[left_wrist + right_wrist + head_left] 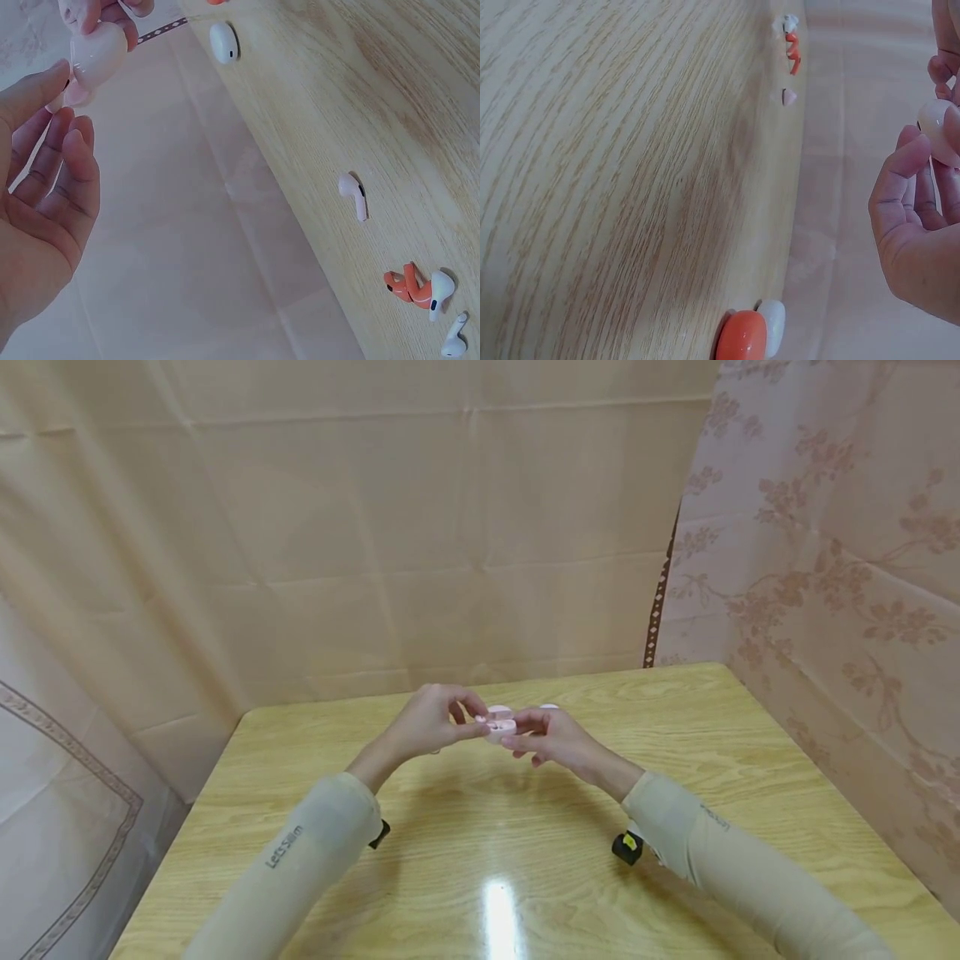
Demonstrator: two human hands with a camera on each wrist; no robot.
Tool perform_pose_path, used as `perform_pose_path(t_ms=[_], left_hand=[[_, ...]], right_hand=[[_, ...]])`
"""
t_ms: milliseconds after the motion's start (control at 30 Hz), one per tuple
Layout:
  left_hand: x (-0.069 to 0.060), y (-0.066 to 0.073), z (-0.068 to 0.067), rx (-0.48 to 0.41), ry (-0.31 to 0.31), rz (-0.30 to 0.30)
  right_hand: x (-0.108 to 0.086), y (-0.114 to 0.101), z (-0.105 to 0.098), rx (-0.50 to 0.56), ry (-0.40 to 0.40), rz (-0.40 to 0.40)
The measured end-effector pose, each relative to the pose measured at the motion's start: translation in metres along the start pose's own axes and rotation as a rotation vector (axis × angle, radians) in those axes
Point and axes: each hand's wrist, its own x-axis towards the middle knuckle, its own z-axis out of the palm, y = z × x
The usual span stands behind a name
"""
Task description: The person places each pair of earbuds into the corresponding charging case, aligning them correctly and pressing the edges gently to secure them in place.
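A pale pink earbud case (501,735), its lid raised, is held up over the far part of the table. My right hand (562,745) grips it from the right side, thumb at the front. From the left, my left hand (427,724) pinches a small pink earbud (55,103) between thumb and fingers, right beside the case. In the left wrist view the glossy rounded case (101,56) hides part of that earbud. The right wrist view shows the case (935,127) in my right fingers; whether the earbud sits inside the case I cannot tell.
On the wooden table (480,835) lie a white case (774,330) and an orange case (742,337). Apart from them lie a loose pink earbud (351,193), orange earbuds (409,286) and white earbuds (442,289). A beige curtain (450,527) hangs behind the table.
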Motion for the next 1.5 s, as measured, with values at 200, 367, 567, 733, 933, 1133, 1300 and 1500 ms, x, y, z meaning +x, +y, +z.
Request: perform_pose_path(t_ms=[200,367,567,733,933,1133,1300,1500], left_hand=[[0.001,0.001,-0.001,0.004,-0.009,-0.007],[0.002,0.001,-0.002,0.01,-0.018,-0.013],[0.003,0.001,-0.002,0.026,-0.021,-0.004],[0.003,0.001,-0.001,0.019,-0.009,0.005],[0.003,0.0,0.001,0.007,0.016,-0.007],[0.002,0.002,0.003,0.01,0.052,-0.035],[0.003,0.002,0.005,0.017,0.077,-0.048],[0.003,0.0,0.009,0.024,0.125,-0.044]], right_hand=[[0.001,0.0,0.001,-0.001,-0.002,-0.013],[0.002,0.001,0.001,-0.021,-0.004,-0.027],[0.003,0.002,0.001,-0.035,-0.006,-0.034],[0.003,0.003,0.001,-0.026,-0.008,-0.041],[0.003,0.002,0.002,-0.024,-0.012,-0.04],[0.002,0.002,0.002,-0.015,-0.017,-0.042],[0.002,0.001,0.002,-0.01,-0.008,-0.036],[0.004,0.0,0.004,0.027,0.005,-0.019]])
